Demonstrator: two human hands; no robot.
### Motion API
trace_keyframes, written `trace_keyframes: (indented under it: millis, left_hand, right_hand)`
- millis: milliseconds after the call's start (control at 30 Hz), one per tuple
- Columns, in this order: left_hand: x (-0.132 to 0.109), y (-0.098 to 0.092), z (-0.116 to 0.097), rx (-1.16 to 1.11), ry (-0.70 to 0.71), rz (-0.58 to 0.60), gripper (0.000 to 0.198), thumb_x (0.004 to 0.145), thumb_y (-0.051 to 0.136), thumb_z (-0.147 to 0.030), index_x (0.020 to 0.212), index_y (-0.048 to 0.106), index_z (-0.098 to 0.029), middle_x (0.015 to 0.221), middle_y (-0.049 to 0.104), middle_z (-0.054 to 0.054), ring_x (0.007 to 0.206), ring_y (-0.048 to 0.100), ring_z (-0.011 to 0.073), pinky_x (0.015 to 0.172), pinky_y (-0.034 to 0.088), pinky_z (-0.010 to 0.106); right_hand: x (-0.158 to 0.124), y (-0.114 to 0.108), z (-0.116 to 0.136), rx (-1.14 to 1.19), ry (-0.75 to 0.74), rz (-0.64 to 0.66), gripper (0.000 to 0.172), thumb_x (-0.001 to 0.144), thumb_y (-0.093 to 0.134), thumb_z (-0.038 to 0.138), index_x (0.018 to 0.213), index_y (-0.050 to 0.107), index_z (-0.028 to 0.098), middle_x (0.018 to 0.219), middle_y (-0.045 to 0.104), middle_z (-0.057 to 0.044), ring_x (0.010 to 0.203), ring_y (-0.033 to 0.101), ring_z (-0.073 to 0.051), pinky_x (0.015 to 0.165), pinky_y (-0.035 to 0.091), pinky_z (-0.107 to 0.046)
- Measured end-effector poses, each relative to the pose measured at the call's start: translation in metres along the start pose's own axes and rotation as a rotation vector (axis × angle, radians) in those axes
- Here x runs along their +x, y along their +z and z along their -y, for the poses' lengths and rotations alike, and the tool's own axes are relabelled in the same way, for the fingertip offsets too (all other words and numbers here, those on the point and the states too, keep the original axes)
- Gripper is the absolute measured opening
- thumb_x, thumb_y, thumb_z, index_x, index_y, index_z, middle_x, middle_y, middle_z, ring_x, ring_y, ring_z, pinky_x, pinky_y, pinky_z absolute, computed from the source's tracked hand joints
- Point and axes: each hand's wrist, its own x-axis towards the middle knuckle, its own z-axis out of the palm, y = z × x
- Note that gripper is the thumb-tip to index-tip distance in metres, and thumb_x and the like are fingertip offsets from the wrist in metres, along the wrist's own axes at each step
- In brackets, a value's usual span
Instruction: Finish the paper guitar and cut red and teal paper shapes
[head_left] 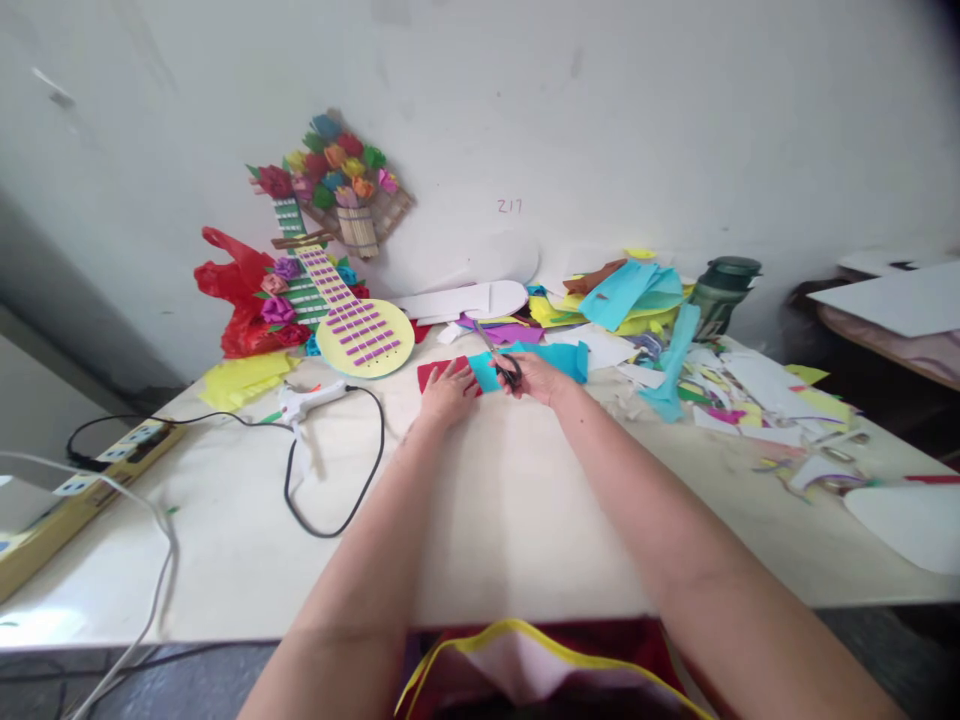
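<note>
Left of the red paper (425, 375): one paper guitar (361, 332), seemingly complete. On the red paper: left hand (448, 390), spread flat, gripping nothing. Right of it: blue paper (564, 361), seemingly not yet shaped; right hand (531, 376) grasping scissors (508, 374).

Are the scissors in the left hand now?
No, the right hand holds the scissors, while the left hand lies on the red paper.
</note>
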Motion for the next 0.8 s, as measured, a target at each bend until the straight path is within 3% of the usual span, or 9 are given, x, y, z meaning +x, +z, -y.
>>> trace_keyframes:
  millis: [100, 200, 567, 800]
  left_hand:
    - [-0.005, 0.009, 0.002, 0.019, -0.011, 0.102, 0.041, 0.089, 0.038, -0.034, 0.125, 0.052, -0.021, 0.142, 0.039, 0.008, 0.135, 0.025, 0.0256, 0.108, 0.014, 0.049]
    - [-0.005, 0.016, 0.007, 0.031, 0.002, 0.125, 0.046, 0.090, 0.033, -0.033, 0.132, 0.045, -0.019, 0.145, 0.032, 0.009, 0.136, 0.022, 0.0251, 0.108, 0.016, 0.048]
    - [-0.004, 0.016, 0.011, 0.024, 0.015, 0.136, 0.050, 0.087, 0.036, -0.024, 0.136, 0.040, -0.020, 0.146, 0.031, 0.009, 0.137, 0.021, 0.0247, 0.110, 0.015, 0.047]
    - [-0.005, 0.014, 0.009, 0.044, 0.011, 0.149, 0.051, 0.086, 0.036, -0.026, 0.137, 0.038, -0.019, 0.146, 0.029, 0.009, 0.137, 0.021, 0.0246, 0.110, 0.014, 0.048]
  right_hand:
    - [-0.009, -0.005, -0.002, -0.068, 0.063, 0.008, 0.034, 0.079, 0.057, 0.047, 0.082, 0.060, 0.013, 0.055, 0.061, -0.001, 0.039, 0.055, -0.010, 0.031, 0.032, -0.017]
    - [-0.019, -0.010, -0.004, -0.139, 0.127, 0.025, 0.040, 0.079, 0.055, 0.053, 0.081, 0.059, 0.013, 0.056, 0.063, -0.004, 0.039, 0.056, -0.012, 0.031, 0.032, -0.017]
    - [-0.049, -0.016, 0.009, -0.287, 0.284, 0.162, 0.040, 0.079, 0.056, 0.049, 0.078, 0.063, 0.010, 0.049, 0.061, -0.005, 0.035, 0.053, -0.011, 0.031, 0.035, -0.018]
    - [-0.056, -0.016, 0.015, -0.275, 0.368, 0.128, 0.036, 0.080, 0.055, 0.045, 0.076, 0.063, 0.009, 0.046, 0.060, -0.005, 0.033, 0.050, -0.011, 0.029, 0.032, -0.016]
